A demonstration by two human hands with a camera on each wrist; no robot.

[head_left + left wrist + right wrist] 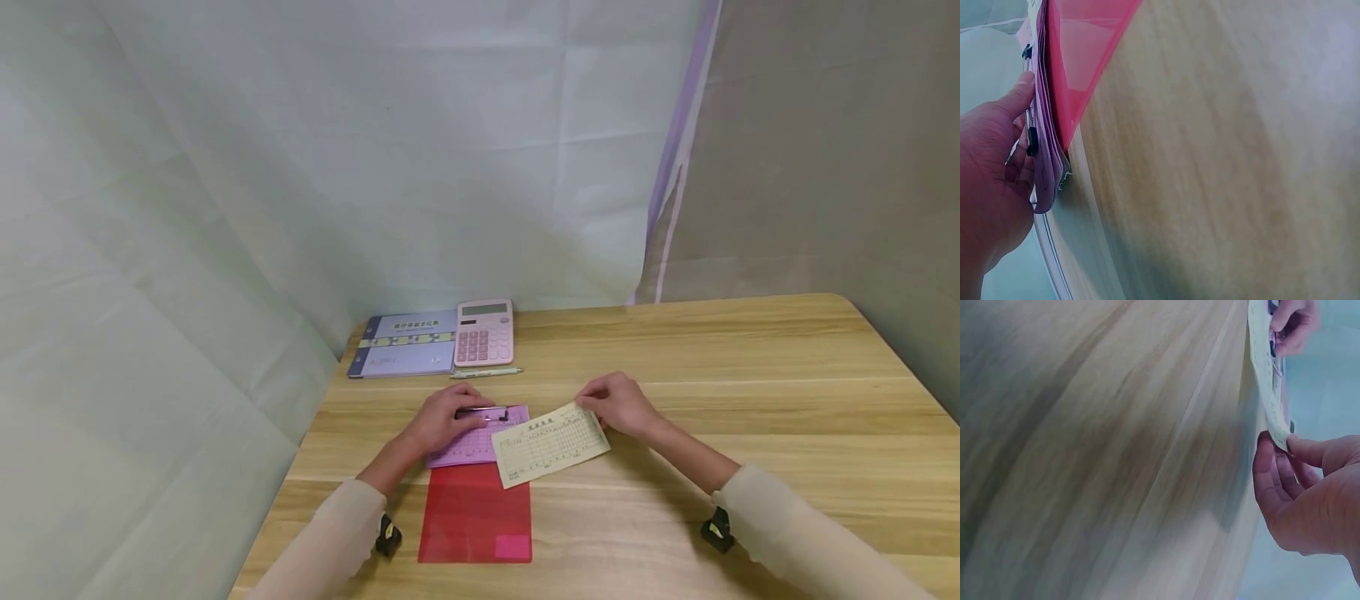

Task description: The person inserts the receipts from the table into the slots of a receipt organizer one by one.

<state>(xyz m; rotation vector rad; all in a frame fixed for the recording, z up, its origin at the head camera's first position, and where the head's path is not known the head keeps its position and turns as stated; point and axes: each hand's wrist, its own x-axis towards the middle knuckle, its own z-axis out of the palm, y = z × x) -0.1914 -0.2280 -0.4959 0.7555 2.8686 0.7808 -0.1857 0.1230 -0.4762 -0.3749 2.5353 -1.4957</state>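
Note:
A translucent red clipboard (474, 517) lies on the table with a stack of pink printed sheets (465, 448) on its upper part. Across the top of the sheets is a metal clip (495, 408) with black ends. My left hand (444, 419) grips this clip, its thumb on the near side in the left wrist view. The right hand (619, 403) pinches a cream printed form (551, 446) at its upper right corner, between thumb and fingers. That form is tilted, and its left end overlaps the pink sheets and the clipboard. In the right wrist view it bends slightly.
Behind my left hand lie a blue-lilac account book (408, 343), a pink calculator (485, 333) and a pale pen (487, 373). The wooden table (750, 375) extends far to the right. Pale cloth (450, 167) hangs behind the table and along its left side.

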